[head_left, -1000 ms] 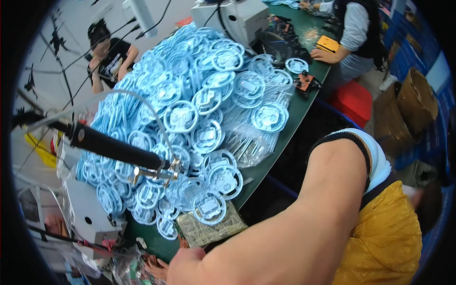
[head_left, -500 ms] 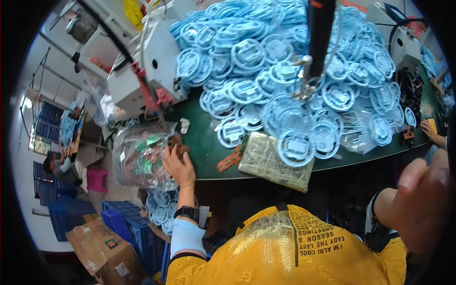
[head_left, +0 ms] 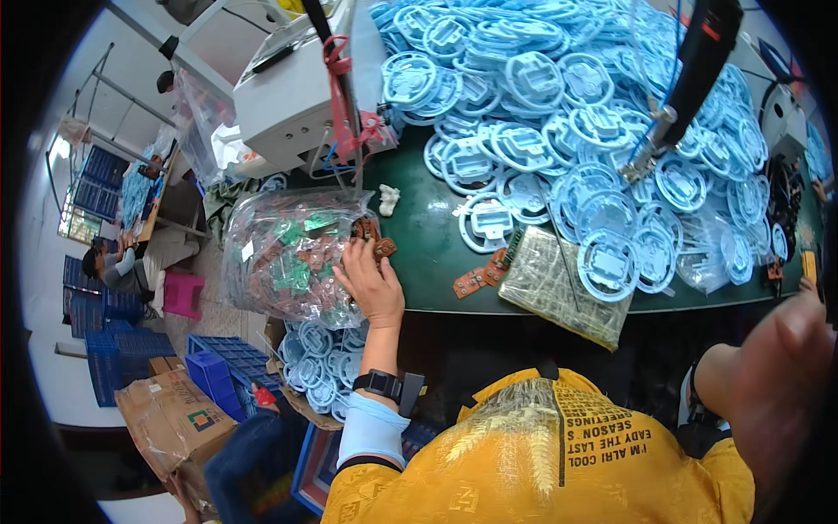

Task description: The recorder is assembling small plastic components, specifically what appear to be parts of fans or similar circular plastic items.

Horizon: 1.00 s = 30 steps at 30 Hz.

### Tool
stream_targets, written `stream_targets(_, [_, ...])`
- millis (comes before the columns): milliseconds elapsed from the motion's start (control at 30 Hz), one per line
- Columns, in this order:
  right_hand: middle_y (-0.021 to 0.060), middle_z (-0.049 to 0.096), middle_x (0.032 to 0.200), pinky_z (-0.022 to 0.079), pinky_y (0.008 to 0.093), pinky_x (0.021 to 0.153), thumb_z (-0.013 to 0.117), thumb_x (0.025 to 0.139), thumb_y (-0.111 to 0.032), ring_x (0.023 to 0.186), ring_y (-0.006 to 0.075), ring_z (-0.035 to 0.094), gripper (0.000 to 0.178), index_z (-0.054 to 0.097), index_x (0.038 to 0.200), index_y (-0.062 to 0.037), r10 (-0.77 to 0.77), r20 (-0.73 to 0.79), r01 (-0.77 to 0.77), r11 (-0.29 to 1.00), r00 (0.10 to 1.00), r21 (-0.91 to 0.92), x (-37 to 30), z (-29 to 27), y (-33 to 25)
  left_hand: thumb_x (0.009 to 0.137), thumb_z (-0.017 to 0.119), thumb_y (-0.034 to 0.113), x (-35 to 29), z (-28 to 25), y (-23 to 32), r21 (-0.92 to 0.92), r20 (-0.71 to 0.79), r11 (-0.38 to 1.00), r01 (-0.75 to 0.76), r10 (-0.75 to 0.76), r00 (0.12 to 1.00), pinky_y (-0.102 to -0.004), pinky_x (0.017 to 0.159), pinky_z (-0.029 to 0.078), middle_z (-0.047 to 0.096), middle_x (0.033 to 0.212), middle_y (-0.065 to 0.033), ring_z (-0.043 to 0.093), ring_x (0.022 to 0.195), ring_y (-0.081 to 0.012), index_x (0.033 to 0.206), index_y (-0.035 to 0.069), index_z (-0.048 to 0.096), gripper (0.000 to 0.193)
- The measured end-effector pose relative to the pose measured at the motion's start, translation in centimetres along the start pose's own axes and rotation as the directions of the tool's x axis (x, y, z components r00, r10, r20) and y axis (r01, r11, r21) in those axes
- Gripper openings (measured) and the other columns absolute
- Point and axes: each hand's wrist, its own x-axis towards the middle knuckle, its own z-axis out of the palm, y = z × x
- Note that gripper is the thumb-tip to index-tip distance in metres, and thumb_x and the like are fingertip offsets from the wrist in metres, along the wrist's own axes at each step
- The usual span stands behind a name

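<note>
Where left hand (head_left: 374,284) reaches, fingers spread, gripping nothing: clear bag (head_left: 292,253), brown-green boards.

The left hand (head_left: 371,281) reaches into the open mouth of a clear plastic bag (head_left: 292,255) full of small brown and green circuit boards, fingers spread among them at the edge of the green table (head_left: 428,253). A black watch (head_left: 378,384) sits on that wrist. A heap of light-blue plastic rings (head_left: 559,105) covers the table. 2 brown boards (head_left: 478,278) lie beside a flat packet (head_left: 563,284). The right hand (head_left: 777,367) is blurred at the right edge, its grip unclear.
</note>
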Motion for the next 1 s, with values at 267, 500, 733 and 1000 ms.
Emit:
stream_targets(267, [0.0157,0.06,0.098,0.052,0.0319,0.069,0.054,0.093,-0.006,0.076,0.0212,0.061,0.023,0.055,0.115,0.0026,0.491,0.066,-0.495,0.866,0.869,0.071,-6.6,3.4,7.9,0.082,0.069,0.02,1.0,0.0,-0.4,-0.192,0.028,0.981,0.026,-0.021,0.999,-0.0565,0.11,0.022,0.042,0.139,-0.0242,0.033,0.134,-0.0399,0.134,-0.003,0.042,0.064])
stream_targets(500, [0.0121,0.061,0.095,0.051,0.0275,0.071,0.051,0.092,0.004,0.077,0.017,0.062,0.019,0.059,0.11,0.0039,0.649,0.03,-0.648,0.761,0.761,-0.025,-12.2,3.0,11.0,0.084,0.067,0.023,2.1,1.0,1.2,0.094,0.12,0.991,0.093,-0.104,0.987,-0.0539,0.11,0.023,0.039,0.14,-0.023,0.029,0.136,-0.0387,0.137,-0.004,0.039,0.065])
stream_targets(733, [0.0095,0.061,0.094,0.051,0.0255,0.071,0.052,0.093,0.003,0.077,0.0137,0.062,0.018,0.06,0.109,0.0036,0.703,-0.098,-0.708,0.706,0.704,-0.018,-14.5,2.1,12.8,0.085,0.064,0.011,0.5,0.7,3.9,-0.026,0.146,0.993,0.115,-0.11,0.983,-0.0527,0.111,0.024,0.033,0.143,-0.0249,0.023,0.138,-0.0438,0.135,-0.007,0.039,0.058])
stream_targets(1000, [0.0098,0.062,0.092,0.049,0.0244,0.07,0.052,0.091,0.005,0.074,0.0142,0.063,0.018,0.061,0.107,0.0045,0.681,-0.103,-0.689,0.716,0.725,-0.114,-14.7,2.1,12.8,0.084,0.063,0.007,-1.1,-0.5,7.1,-0.298,0.149,0.951,-0.08,0.13,0.98,-0.0524,0.11,0.025,0.033,0.142,-0.0259,0.025,0.137,-0.0454,0.134,-0.002,0.043,0.054])
